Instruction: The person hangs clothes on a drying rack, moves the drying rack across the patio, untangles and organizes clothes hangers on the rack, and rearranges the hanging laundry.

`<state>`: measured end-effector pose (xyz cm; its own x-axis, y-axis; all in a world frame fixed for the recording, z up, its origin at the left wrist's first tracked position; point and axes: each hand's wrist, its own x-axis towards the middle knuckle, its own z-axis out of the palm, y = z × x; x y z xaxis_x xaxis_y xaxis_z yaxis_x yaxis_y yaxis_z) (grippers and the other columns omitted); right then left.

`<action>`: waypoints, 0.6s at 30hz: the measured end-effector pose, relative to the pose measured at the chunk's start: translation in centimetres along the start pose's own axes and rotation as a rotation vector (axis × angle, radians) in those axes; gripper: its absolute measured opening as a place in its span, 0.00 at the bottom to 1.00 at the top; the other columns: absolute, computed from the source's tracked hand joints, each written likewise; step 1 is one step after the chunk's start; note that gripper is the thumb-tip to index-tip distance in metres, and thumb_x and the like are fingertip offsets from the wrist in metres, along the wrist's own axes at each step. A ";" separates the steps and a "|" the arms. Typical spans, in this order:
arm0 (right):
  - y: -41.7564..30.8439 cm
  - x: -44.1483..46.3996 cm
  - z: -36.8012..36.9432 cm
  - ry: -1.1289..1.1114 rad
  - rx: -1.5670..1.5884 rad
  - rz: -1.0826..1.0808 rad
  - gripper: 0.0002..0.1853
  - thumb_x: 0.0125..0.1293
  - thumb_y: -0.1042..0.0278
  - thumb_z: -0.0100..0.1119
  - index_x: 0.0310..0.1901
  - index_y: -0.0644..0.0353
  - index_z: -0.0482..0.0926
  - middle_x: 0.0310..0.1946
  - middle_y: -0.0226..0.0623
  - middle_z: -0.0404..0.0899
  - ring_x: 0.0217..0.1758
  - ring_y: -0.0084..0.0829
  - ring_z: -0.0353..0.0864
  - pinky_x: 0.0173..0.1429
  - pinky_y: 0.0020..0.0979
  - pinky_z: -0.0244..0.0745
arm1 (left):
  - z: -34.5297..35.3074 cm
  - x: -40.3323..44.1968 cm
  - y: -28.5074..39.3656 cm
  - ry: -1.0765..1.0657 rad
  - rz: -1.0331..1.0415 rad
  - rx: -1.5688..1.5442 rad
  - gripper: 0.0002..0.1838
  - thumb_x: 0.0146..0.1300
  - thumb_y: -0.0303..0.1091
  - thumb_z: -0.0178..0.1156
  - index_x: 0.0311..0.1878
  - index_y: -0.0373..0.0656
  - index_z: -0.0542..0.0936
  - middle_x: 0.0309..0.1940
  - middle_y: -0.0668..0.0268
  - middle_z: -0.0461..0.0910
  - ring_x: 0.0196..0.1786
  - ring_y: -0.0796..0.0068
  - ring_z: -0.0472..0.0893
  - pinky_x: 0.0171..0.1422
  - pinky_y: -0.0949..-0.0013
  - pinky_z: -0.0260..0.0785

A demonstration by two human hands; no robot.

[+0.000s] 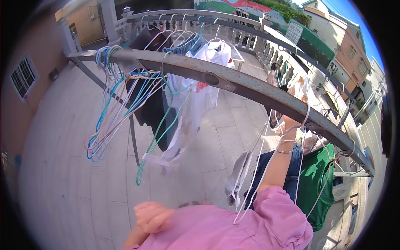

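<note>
A near rail (183, 64) crosses from left to right; bunched hangers (125, 111) hang at its left end. Toward its right end, jeans (294, 166) hang below the right hand (286, 126), a garment (316, 175) to their right. Behind, a shirt (213, 56) hangs from a far rail (246, 28), a balustrade (261, 46) beyond

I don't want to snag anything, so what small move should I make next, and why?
Perhaps lift your left hand to steady the white hanger: it seems to cross in front of your raised right forearm and could catch, while your left hand is low and nothing shows in it. What your right hand holds is unclear.
</note>
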<state>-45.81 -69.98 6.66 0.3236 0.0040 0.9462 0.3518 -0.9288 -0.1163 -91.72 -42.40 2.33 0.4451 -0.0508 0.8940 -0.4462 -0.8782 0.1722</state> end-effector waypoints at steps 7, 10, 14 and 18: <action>-8.2 -7.9 -13.8 -0.023 0.956 0.590 0.08 0.68 0.75 0.47 0.46 0.68 0.73 0.32 0.31 0.72 0.30 0.16 0.67 0.34 0.17 0.64 | -3.9 -1.6 -3.3 0.168 -0.006 0.141 0.05 0.62 0.31 0.52 0.35 0.39 0.74 0.22 0.67 0.74 0.21 0.74 0.73 0.27 0.69 0.69; -9.6 -9.4 -18.9 0.059 0.886 0.543 0.08 0.68 0.77 0.44 0.45 0.68 0.72 0.28 0.32 0.72 0.26 0.17 0.67 0.28 0.17 0.62 | -4.5 -1.6 -5.3 0.227 -0.055 0.140 0.05 0.61 0.30 0.54 0.36 0.39 0.73 0.25 0.65 0.74 0.25 0.72 0.73 0.33 0.65 0.70; -11.4 -10.5 -24.7 0.279 0.913 0.490 0.08 0.65 0.81 0.41 0.41 0.72 0.71 0.23 0.35 0.67 0.22 0.21 0.63 0.24 0.17 0.58 | -4.3 -1.3 -7.0 0.262 -0.157 -0.004 0.06 0.59 0.30 0.54 0.37 0.38 0.73 0.26 0.63 0.74 0.29 0.70 0.73 0.38 0.64 0.70; -13.9 -11.2 -28.9 0.330 1.127 0.061 0.06 0.58 0.83 0.40 0.37 0.72 0.66 0.18 0.37 0.61 0.18 0.25 0.57 0.19 0.22 0.50 | -2.9 -0.4 -7.6 0.256 -0.217 -0.211 0.08 0.56 0.29 0.56 0.37 0.36 0.73 0.28 0.62 0.74 0.32 0.71 0.72 0.41 0.64 0.69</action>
<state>-79.70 -67.80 6.41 0.1817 -0.2789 0.9430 0.9754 -0.0709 -0.2089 -90.75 -34.30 1.84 0.3505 0.2691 0.8970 -0.5248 -0.7369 0.4261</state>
